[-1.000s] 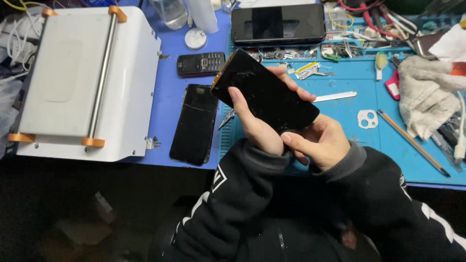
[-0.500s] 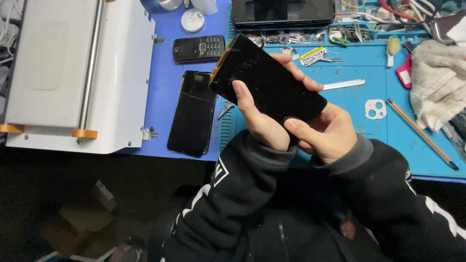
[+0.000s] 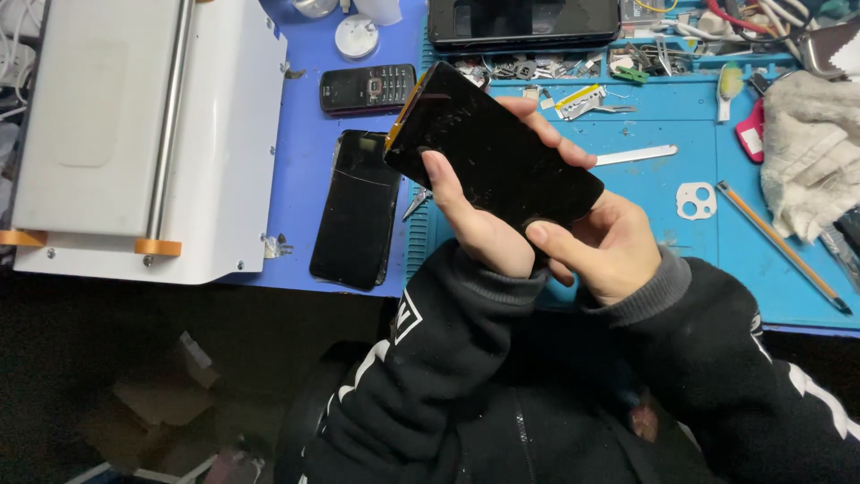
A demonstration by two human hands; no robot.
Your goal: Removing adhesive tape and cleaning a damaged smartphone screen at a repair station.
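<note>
Fingers (image 3: 441, 172) of left hand (image 3: 479, 229) clamp the near long edge of the black smartphone (image 3: 497, 152); thumb up on the glass, rest wrapped behind. Right hand (image 3: 605, 246) cups the lower-right end from below, thumb (image 3: 551, 240) pressed at that corner, fingertips curling over the far edge. Phone held off the bench (image 3: 663, 193), above the blue mat, long axis running upper-left to lower-right. Both hands on it; right is nearer the low end. A second dark phone (image 3: 356, 208) lies flat just left, w/ a white machine (image 3: 134, 134) beyond.
</note>
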